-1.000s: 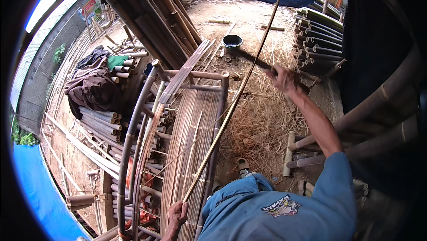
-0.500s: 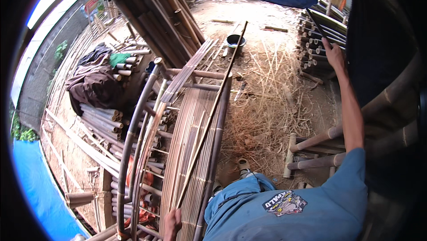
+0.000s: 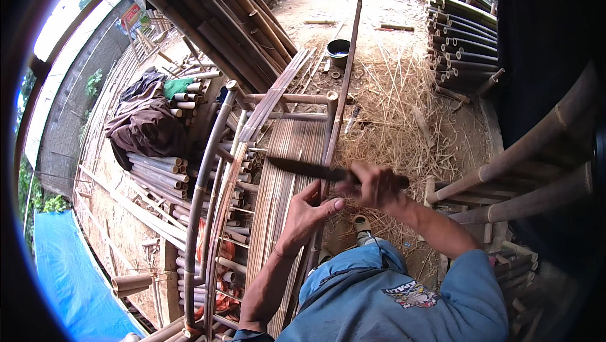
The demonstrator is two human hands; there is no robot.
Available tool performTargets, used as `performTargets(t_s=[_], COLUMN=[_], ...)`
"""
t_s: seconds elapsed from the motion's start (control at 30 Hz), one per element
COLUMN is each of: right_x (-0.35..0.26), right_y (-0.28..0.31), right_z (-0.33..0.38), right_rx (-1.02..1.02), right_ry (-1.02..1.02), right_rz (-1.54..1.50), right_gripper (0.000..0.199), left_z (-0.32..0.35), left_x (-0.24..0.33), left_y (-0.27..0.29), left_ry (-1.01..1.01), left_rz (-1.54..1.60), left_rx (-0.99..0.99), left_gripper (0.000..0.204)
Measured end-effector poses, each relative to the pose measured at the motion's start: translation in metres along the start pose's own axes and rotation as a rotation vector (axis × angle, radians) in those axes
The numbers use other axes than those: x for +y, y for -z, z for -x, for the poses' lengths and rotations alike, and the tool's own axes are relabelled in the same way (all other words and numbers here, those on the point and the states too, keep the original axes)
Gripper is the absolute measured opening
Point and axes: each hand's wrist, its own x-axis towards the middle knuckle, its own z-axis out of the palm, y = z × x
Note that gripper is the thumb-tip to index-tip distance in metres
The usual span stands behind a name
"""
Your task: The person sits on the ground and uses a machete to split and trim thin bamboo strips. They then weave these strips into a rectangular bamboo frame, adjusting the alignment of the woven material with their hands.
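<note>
My right hand (image 3: 372,184) is closed round the handle of a large knife (image 3: 297,166). Its dark blade points left, across the slatted bamboo bench and just above my left hand (image 3: 306,216). A long, thin bamboo strip (image 3: 355,33) runs from the top of the view down to my left hand, passing between the thumb and forefinger. That hand's thumb stretches toward my right hand. Where the strip ends is hidden by my hands and the blade. Beneath my left forearm lie narrow bamboo slats (image 3: 284,146), set side by side in the bench frame.
Bamboo poles (image 3: 233,14) lean behind the bench. A black bucket (image 3: 338,52) stands on ground strewn with shavings (image 3: 391,108). Cut bamboo (image 3: 461,45) is stacked at far right, with a bamboo frame (image 3: 524,153) nearer. Brown cloth (image 3: 148,121) covers poles at left.
The knife has swung in from the far right to the bench, carried by my right hand. My left hand has moved up and right, and the strip now stands farther right and reaches higher in view.
</note>
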Motion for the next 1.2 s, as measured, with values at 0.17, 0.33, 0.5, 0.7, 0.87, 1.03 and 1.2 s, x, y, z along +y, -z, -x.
performTargets(t_s=[0.17,0.33,0.5,0.7,0.87,1.03,1.2], right_x=[0.015,0.036,0.022,0.090,0.082,0.114,0.126], right_y=[0.009,0.016,-0.003,0.060,0.072,0.105,0.189], right_z=[0.004,-0.023,-0.007,-0.066,-0.084,-0.118,-0.129], right_rx=[0.001,0.103,0.154,0.226,0.217,0.316,0.558], right_ry=[-0.031,-0.218,0.310,-0.123,-0.114,-0.334,-0.161], right_rz=[-0.042,-0.087,0.226,0.194,0.276,0.147,0.207], right_gripper=[0.050,0.048,0.060,0.054,0.060,0.065,0.060], left_z=[0.013,0.025,0.031,0.068,0.098,0.155,0.229], left_x=[-0.003,-0.009,-0.008,-0.030,-0.051,-0.087,-0.171], left_y=[-0.013,-0.010,-0.008,0.000,0.023,0.038,0.062], left_ry=[0.011,-0.018,-0.035,0.058,0.070,0.103,0.115], left_rz=[0.052,0.049,0.001,-0.038,0.039,0.065,0.361], left_rx=[-0.006,-0.009,0.023,-0.002,0.022,0.072,0.144], left_gripper=[0.073,0.073,0.071,0.087,0.081,0.062,0.051])
